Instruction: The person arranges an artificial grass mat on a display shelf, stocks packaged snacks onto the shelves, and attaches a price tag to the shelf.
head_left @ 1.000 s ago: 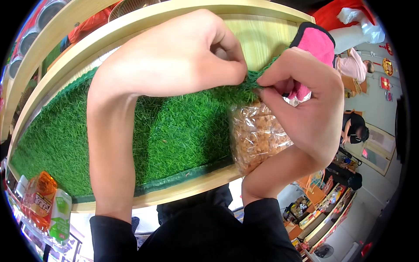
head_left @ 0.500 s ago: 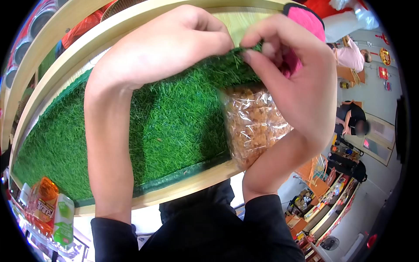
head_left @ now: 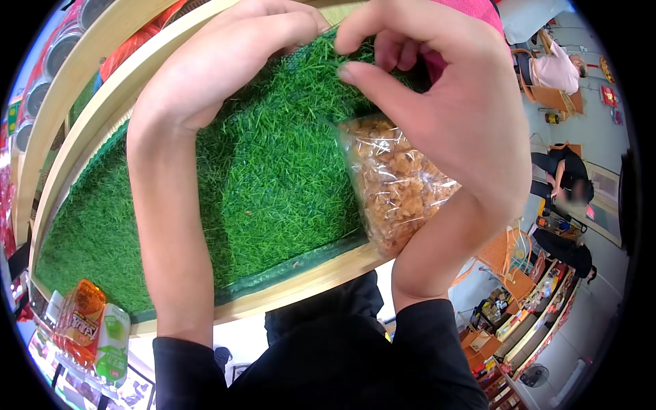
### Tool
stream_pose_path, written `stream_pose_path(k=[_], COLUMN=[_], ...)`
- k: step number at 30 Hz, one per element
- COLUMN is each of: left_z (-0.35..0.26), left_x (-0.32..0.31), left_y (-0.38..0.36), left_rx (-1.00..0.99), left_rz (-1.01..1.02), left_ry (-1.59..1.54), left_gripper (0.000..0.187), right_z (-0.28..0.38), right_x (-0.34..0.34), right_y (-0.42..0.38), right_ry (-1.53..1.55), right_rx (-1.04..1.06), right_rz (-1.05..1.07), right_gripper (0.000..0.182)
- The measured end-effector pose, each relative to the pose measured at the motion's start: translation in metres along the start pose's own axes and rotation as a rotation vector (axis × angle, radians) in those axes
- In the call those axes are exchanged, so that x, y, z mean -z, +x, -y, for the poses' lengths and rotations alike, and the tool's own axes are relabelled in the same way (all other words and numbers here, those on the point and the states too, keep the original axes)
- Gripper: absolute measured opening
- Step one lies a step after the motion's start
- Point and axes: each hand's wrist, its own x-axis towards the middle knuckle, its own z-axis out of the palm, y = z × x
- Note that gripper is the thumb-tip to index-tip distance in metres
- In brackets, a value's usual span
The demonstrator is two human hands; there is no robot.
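Observation:
A green artificial grass mat lies on a wooden display shelf, its far edge raised. My left hand is closed at that far edge, its fingertips partly hidden behind the wrist and the grass. To its right, my right hand has thumb and forefinger at the same edge with grass between them; the other fingers are curled. Beneath the right hand and forearm, a clear plastic bag of brown crispy pieces rests on the mat's right side.
Drink bottles, one with orange liquid, stand at the lower left. A curved wooden rim runs along the far left. Something pink is behind my right hand. Other people, one in a pink shirt, are off to the right near chairs and stocked shelves.
Both hands have moved up and left in view, with the mat's far edge between them. The folded edge now lies further back and uncovers more of the bag's top.

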Motion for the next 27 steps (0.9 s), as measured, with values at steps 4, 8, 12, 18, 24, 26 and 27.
stream_pose_path(k=[4, 8, 12, 18, 24, 26, 27], left_z=[0.0, 0.001, -0.01, -0.018, -0.02, -0.02, -0.021], left_x=[0.0, 0.003, 0.003, 0.0, 0.001, 0.001, 0.001], left_y=[0.002, 0.003, 0.007, 0.008, 0.004, 0.004, 0.004], left_rx=[-0.049, -0.055, 0.05, 0.088, 0.046, 0.081, 0.088], left_rz=[-0.011, 0.025, 0.108, 0.188, 0.182, 0.151, 0.161], left_ry=[0.031, 0.025, -0.026, -0.105, -0.147, -0.135, -0.147], left_gripper=[0.03, 0.03, 0.024, 0.019, 0.019, 0.019, 0.02], right_z=[-0.002, 0.002, -0.003, -0.005, -0.007, 0.007, 0.011], right_x=[-0.001, -0.001, -0.002, -0.001, -0.001, 0.002, 0.002], right_y=[0.0, 0.0, 0.002, 0.001, -0.004, -0.005, -0.004], right_ry=[0.0, 0.004, 0.009, 0.006, 0.079, -0.016, -0.067], right_rx=[0.026, 0.027, 0.129, 0.17, 0.053, -0.039, -0.065], right_rz=[-0.012, -0.026, -0.066, -0.002, -0.003, 0.003, 0.004], right_gripper=[0.011, 0.011, 0.011, 0.012, 0.012, 0.012, 0.013])
